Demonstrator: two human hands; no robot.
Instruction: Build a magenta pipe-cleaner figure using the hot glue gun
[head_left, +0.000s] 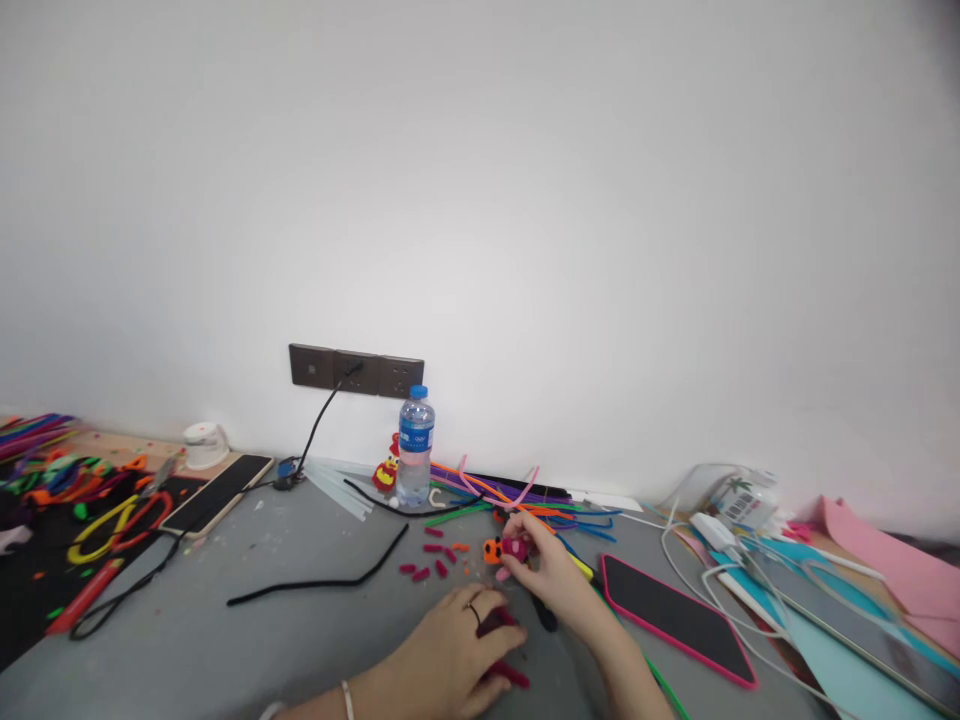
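My right hand [551, 575] pinches a small magenta pipe-cleaner figure [513, 548] between thumb and fingertips. Against that figure sits a fuzzy orange piece [491, 550] with dark spots. My left hand [457, 655], with a dark ring on one finger, is low over the grey table, its fingers curled around dark red pipe cleaner [514, 675]. One end of it sticks out to the right past the fingertips; the rest is partly hidden. Several short dark red pieces [433, 547] and orange bits [461, 547] lie left of my right hand.
A black pipe cleaner [322, 583] lies on the grey table [300, 660]. Behind stand a water bottle [415, 450] and a red-yellow figure [387, 468]. Coloured pipe cleaners [555, 510] lie behind my right hand, a pink-edged phone [675, 620] to its right. Scissors [124, 525] lie far left.
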